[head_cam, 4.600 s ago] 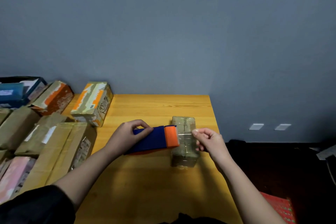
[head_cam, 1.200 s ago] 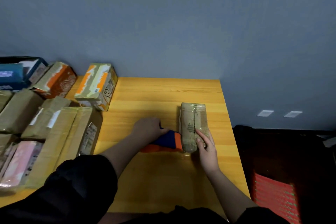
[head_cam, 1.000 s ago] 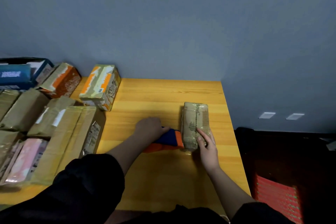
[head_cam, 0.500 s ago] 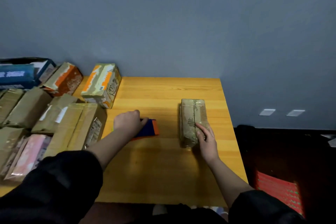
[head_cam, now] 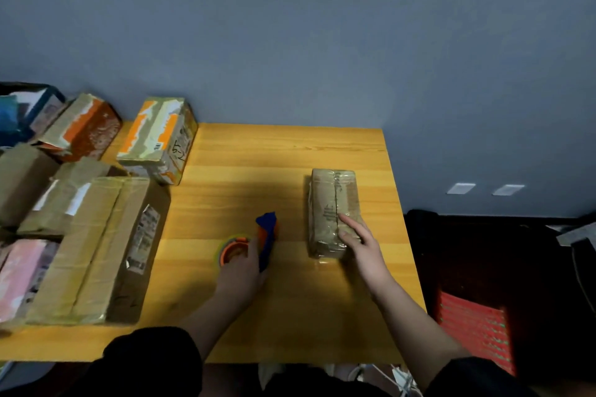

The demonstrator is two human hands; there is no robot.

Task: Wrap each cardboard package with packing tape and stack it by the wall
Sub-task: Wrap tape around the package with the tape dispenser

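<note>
Taping looks finished on the package (head_cam: 333, 213), which lies flat near the bench's (head_cam: 283, 151) right edge, so the next call is lifting it to the stack by the wall. Right hand (head_cam: 362, 246) rests on its near end, fingers nearly straight; left hand (head_cam: 242, 271) grips the tape dispenser (head_cam: 266, 237) mid-bench

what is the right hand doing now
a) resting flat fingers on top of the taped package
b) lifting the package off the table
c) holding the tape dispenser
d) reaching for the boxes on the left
a: the right hand lies with straight fingers on the near end of the taped package, which sits on the table.
</note>
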